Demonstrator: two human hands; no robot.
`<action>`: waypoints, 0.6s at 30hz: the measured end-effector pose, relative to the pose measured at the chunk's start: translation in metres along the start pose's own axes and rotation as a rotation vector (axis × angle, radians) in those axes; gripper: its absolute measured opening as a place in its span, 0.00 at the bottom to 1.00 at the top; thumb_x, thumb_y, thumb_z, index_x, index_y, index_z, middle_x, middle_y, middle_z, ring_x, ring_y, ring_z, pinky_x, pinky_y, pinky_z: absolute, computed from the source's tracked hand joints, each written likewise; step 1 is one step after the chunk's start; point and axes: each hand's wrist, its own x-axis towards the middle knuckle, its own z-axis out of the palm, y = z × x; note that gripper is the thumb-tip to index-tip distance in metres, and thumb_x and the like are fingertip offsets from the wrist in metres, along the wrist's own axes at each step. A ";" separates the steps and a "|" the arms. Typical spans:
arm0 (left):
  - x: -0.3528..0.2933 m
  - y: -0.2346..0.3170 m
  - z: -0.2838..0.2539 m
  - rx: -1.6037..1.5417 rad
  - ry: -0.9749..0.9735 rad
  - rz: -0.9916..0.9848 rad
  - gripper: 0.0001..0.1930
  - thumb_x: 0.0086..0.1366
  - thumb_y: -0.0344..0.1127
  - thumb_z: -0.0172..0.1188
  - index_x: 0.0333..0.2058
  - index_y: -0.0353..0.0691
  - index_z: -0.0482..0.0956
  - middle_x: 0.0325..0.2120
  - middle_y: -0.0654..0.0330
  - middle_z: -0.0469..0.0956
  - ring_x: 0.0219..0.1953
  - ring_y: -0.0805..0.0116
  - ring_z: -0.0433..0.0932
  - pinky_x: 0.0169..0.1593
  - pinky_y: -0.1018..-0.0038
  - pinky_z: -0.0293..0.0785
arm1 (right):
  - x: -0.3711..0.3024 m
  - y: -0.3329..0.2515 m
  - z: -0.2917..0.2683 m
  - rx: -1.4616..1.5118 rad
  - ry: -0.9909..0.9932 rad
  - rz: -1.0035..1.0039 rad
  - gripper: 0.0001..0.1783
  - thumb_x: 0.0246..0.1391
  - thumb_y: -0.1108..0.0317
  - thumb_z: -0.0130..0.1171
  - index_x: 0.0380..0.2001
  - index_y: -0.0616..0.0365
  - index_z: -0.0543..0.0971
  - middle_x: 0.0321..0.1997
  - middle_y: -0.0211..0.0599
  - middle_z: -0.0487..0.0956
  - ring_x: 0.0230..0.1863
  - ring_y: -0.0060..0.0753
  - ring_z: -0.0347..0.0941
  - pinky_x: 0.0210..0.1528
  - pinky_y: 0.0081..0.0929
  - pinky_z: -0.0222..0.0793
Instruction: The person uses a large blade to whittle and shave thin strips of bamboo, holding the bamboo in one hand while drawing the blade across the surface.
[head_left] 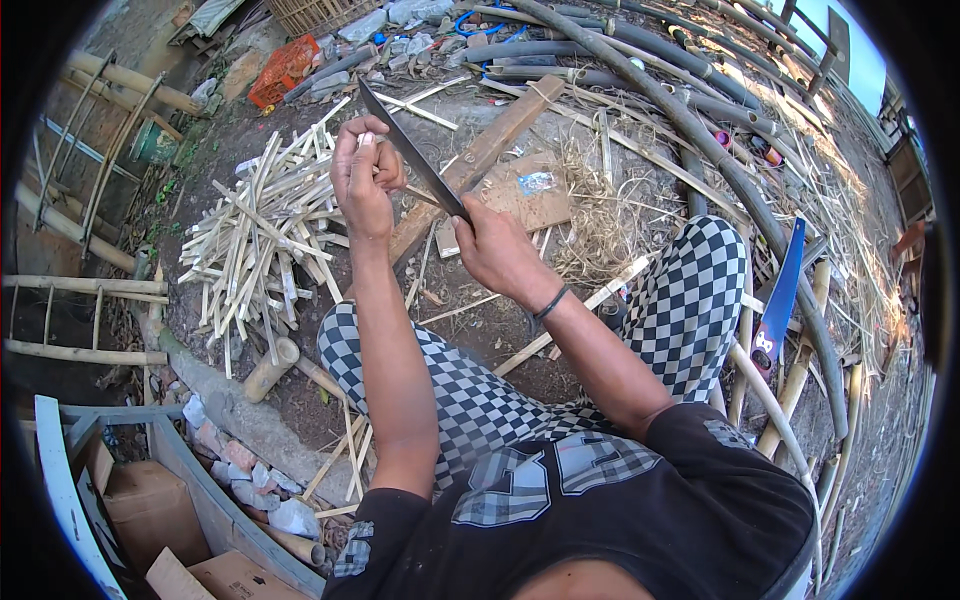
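Note:
In my right hand [497, 250], closed around its handle, is a machete [415, 153] with a long dark blade that slants up and to the left. My left hand [368, 178] is raised beside the blade with its fingers curled around a thin bamboo strip [422, 193]. Most of that strip is hidden by the fingers and the blade. Below and behind the blade lies a thick wooden beam [500, 130] on the ground. To the left of my left hand is a loose heap of pale split bamboo strips [262, 225].
A flattened cardboard piece [540, 205] and curly shavings [610, 225] lie beyond my right hand. A blue-bladed handsaw [783, 295] rests by my right knee. Long bamboo poles [670, 95] stretch across the far right. An orange crate [284, 72] sits far left; a wooden frame with cardboard boxes [150, 505] stands near left.

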 end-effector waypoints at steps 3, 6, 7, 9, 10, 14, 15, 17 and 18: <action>0.000 -0.001 0.006 -0.037 0.036 0.021 0.11 0.76 0.38 0.42 0.40 0.38 0.69 0.11 0.73 0.52 0.12 0.83 0.47 0.19 0.80 0.45 | 0.003 -0.008 -0.003 -0.021 0.017 -0.035 0.10 0.64 0.66 0.48 0.40 0.63 0.69 0.25 0.61 0.76 0.33 0.69 0.74 0.39 0.60 0.66; 0.001 -0.003 0.007 -0.046 0.076 0.023 0.12 0.76 0.39 0.43 0.37 0.39 0.69 0.10 0.74 0.51 0.12 0.84 0.45 0.17 0.80 0.43 | 0.006 -0.017 -0.005 0.009 -0.009 -0.053 0.09 0.64 0.66 0.48 0.40 0.62 0.69 0.24 0.62 0.76 0.32 0.70 0.74 0.38 0.61 0.66; 0.002 -0.004 0.007 -0.045 0.074 0.021 0.12 0.76 0.39 0.43 0.37 0.39 0.69 0.10 0.74 0.51 0.12 0.84 0.45 0.17 0.80 0.43 | 0.007 -0.020 -0.005 -0.002 -0.021 -0.057 0.09 0.64 0.66 0.48 0.41 0.62 0.69 0.24 0.62 0.76 0.32 0.70 0.74 0.38 0.61 0.67; 0.004 -0.005 0.008 -0.045 0.073 0.035 0.12 0.77 0.40 0.43 0.36 0.39 0.68 0.10 0.74 0.51 0.11 0.84 0.45 0.17 0.80 0.42 | 0.009 -0.019 -0.001 -0.012 -0.027 -0.058 0.09 0.64 0.67 0.48 0.41 0.62 0.69 0.24 0.63 0.76 0.32 0.71 0.74 0.38 0.61 0.67; 0.005 -0.006 0.009 -0.048 0.067 0.032 0.12 0.77 0.40 0.43 0.36 0.39 0.68 0.10 0.74 0.51 0.11 0.84 0.45 0.17 0.80 0.42 | 0.010 -0.013 0.005 0.002 -0.006 -0.061 0.10 0.63 0.67 0.48 0.41 0.62 0.68 0.24 0.63 0.76 0.32 0.71 0.74 0.37 0.61 0.67; -0.003 -0.002 -0.001 -0.022 0.142 0.074 0.13 0.77 0.42 0.43 0.35 0.40 0.68 0.09 0.74 0.50 0.10 0.85 0.44 0.15 0.79 0.41 | 0.015 -0.003 0.021 -0.071 -0.067 -0.083 0.11 0.63 0.68 0.49 0.44 0.63 0.68 0.23 0.65 0.76 0.31 0.72 0.75 0.36 0.61 0.69; -0.010 0.000 -0.003 -0.036 0.167 0.060 0.14 0.77 0.42 0.42 0.35 0.40 0.68 0.09 0.74 0.50 0.10 0.85 0.43 0.15 0.79 0.41 | 0.013 -0.006 0.022 -0.066 -0.067 -0.078 0.11 0.63 0.68 0.49 0.44 0.63 0.68 0.23 0.65 0.76 0.31 0.72 0.75 0.36 0.61 0.69; -0.008 -0.003 -0.006 -0.044 0.179 0.057 0.13 0.77 0.42 0.42 0.36 0.40 0.68 0.09 0.75 0.48 0.09 0.85 0.42 0.14 0.79 0.40 | 0.011 -0.013 0.023 -0.025 -0.095 -0.066 0.12 0.63 0.68 0.48 0.46 0.64 0.68 0.23 0.64 0.76 0.32 0.71 0.75 0.36 0.61 0.69; -0.006 0.000 -0.007 -0.044 0.165 0.057 0.13 0.77 0.41 0.42 0.36 0.40 0.68 0.09 0.75 0.48 0.09 0.85 0.42 0.14 0.79 0.39 | 0.011 -0.007 0.031 -0.021 -0.084 -0.057 0.12 0.62 0.69 0.48 0.46 0.64 0.68 0.23 0.64 0.76 0.31 0.72 0.75 0.36 0.61 0.70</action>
